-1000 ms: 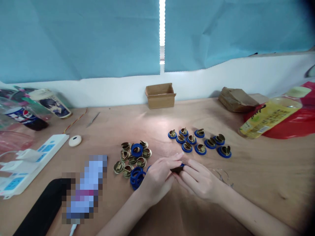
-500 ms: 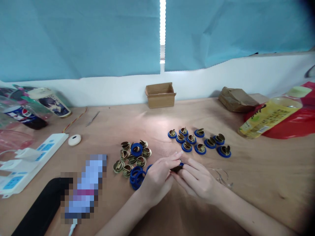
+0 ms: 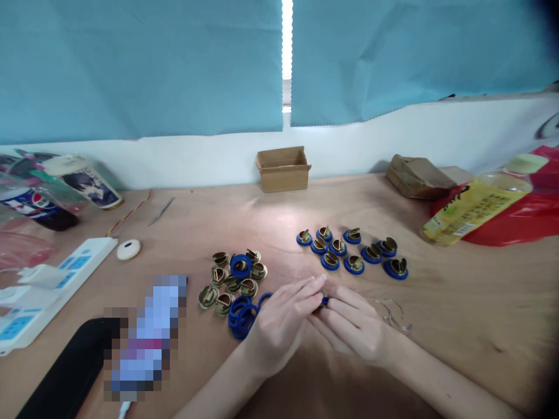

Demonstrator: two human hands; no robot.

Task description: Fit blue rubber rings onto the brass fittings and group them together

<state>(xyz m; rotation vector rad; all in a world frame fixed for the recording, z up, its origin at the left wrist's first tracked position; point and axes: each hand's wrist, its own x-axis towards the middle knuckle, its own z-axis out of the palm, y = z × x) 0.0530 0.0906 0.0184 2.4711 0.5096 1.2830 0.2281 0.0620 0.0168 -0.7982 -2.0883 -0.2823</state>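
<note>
A person's left hand point(image 3: 279, 323) and right hand point(image 3: 356, 326) meet at the middle of a wooden desk point(image 3: 458, 302), fingers closed together on a small part with a blue rim point(image 3: 324, 301), of which only a sliver shows between the fingertips. The part sits low, just above the desk surface, at the near centre of the view. Loose brass pieces point(image 3: 231, 279) and bare blue rings point(image 3: 241, 314) lie in a heap at 9 o'clock from the hands; a tidy group of ringed pieces point(image 3: 353, 253) stands at 1 o'clock, close by. To do this fitting well, it seems wise to keep the part squared between both sets of fingertips and press evenly around the rim, so the ring seats flat rather than riding up on one side. Both forearms come in from the lower edge and converge; the left hand lies palm down with fingers stretched toward the right, and the right hand is curled with its knuckles up. A small cardboard box point(image 3: 283, 169) stands at 12 o'clock by the wall, a yellow bottle point(image 3: 474, 208) at 2 o'clock, a white power strip point(image 3: 52, 285) at 9 o'clock.
</note>
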